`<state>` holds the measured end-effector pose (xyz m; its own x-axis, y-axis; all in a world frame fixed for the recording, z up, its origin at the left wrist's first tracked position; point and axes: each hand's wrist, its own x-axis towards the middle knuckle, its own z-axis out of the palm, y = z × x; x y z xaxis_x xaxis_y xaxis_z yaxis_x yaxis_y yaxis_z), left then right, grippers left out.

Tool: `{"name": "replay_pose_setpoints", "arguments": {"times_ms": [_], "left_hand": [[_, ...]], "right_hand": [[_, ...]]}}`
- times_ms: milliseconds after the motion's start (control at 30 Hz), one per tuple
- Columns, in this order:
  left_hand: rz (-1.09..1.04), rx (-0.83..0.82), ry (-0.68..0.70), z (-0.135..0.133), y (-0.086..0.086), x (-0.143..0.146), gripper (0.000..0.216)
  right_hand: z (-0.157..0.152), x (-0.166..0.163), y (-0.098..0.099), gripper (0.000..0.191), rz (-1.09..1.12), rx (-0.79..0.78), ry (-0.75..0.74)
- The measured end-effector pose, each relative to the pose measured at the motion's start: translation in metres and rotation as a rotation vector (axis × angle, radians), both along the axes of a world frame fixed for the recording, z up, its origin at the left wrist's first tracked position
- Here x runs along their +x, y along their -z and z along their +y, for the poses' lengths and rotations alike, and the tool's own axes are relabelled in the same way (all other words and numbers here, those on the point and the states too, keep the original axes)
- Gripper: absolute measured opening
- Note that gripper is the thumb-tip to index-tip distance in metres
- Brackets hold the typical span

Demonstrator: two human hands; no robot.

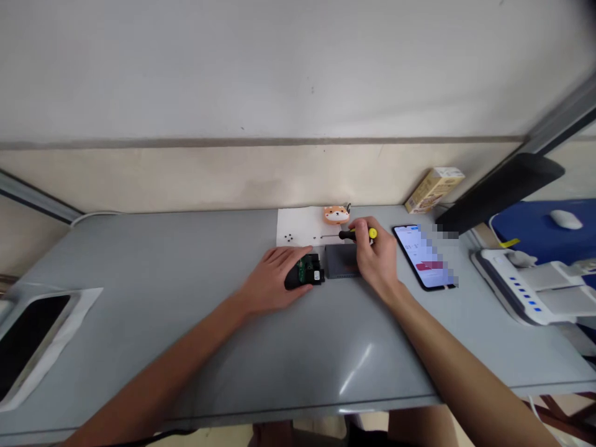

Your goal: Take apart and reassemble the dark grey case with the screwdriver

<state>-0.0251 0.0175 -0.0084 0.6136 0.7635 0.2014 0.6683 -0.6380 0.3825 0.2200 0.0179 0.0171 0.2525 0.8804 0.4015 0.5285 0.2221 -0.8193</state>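
My left hand (pixel 274 278) grips a small opened black device (pixel 305 273) on the grey table, thumb and fingers on either side of it. A green circuit board shows inside it. In my right hand (pixel 378 254) is a screwdriver (pixel 357 234) with a black and yellow handle. Its thin shaft points left, over a white sheet of paper (pixel 302 220), and the tip is close to a tiny dark screw (pixel 315 238). Several more small dark screws (pixel 288 238) lie to the left on the sheet. A flat dark grey box (pixel 341 261) sits beside the device, partly covered by my right hand.
An orange animal-faced case (pixel 336 215) rests at the sheet's back edge. Right of my hand lies a lit phone (pixel 419 254); beyond are a carton (pixel 434 189), a black upright object (pixel 500 192) and a white power strip (pixel 516 292). A dark-screened device (pixel 32 341) lies far left.
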Motion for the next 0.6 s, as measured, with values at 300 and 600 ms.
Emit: {"name": "replay_pose_setpoints", "arguments": {"times_ms": [300, 600], "left_hand": [[-0.061, -0.103, -0.045, 0.002, -0.001, 0.003, 0.068], [-0.099, -0.144, -0.042, 0.004, -0.004, 0.005, 0.058]], "right_hand": [[0.003, -0.005, -0.003, 0.057, 0.367, 0.009, 0.148], [0.006, -0.008, 0.004, 0.059, 0.723, -0.201, 0.086]]}}
